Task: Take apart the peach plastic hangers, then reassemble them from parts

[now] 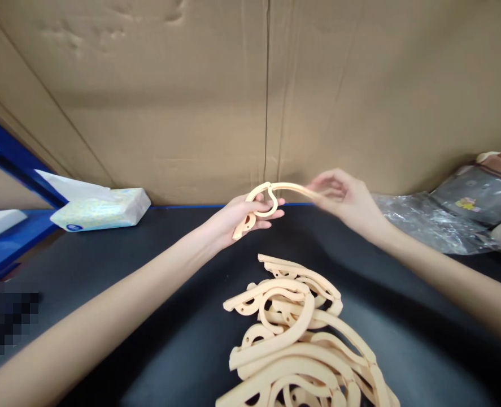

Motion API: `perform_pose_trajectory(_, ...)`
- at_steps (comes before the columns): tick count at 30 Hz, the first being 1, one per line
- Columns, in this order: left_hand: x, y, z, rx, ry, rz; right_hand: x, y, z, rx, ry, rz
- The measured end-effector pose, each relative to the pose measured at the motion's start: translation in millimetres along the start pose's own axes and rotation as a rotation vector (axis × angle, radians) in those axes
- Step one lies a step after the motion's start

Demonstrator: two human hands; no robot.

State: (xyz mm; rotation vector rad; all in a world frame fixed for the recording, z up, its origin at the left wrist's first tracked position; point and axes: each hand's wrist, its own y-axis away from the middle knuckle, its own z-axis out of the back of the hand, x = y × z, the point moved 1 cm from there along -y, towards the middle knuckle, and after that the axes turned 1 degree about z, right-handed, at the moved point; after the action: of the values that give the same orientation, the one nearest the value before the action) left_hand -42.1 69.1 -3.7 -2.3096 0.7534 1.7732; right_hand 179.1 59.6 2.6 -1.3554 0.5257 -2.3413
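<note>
A curved beige plastic piece [293, 187], which looks like a folding clothes hanger, is held up between my two hands above the table. My left hand [244, 213] is closed around its looped left part, with a small holed end showing below the thumb. At the far right end of its long arm, my right hand [339, 195] pinches the tip; those fingers are slightly blurred by motion. Below the hands, a loose pile of similar beige hangers [275, 353] lies on the black table, overlapping one another and running out of the bottom of the view.
A pack of tissues [101, 210] with one sheet sticking out lies at the back left, beside a blue metal frame [19, 164]. On the right are crumpled clear plastic [423, 223] and a grey printed bag [470, 192]. A cardboard wall [182, 113] rises behind the black table [178, 339].
</note>
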Motion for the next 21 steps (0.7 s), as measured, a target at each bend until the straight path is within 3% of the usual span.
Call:
perform_pose_trajectory(4, 3.1, 3.0, -7.8, 0.102, -0.011, 0.088, 6.4, 10.2, -3.0, 0.172, 0.705, 0.168)
perform_pose_trajectory(7, 2.8, 4.8, -19.0, 0.201, -0.019, 0.164, 10.7, 10.8, -12.6, 0.236, 0.992, 0.256)
perform_pose_trajectory(11, 0.8, 4.4, -29.0, 0.23, -0.116, 0.197, 12.0, 10.0, -23.1, 0.341, 0.924, 0.163)
perform_pose_trajectory(16, 2.3, -2.1, -29.5, 0.077, -0.388, 0.102, 5.2, 0.9, -16.1, 0.489, 0.534, -0.03)
perform_pose_trajectory(21, 5.4, -13.7, -15.4, -0.097, -0.637, -0.087, -28.7, -5.5, 2.8, 0.411, 0.681, -0.185)
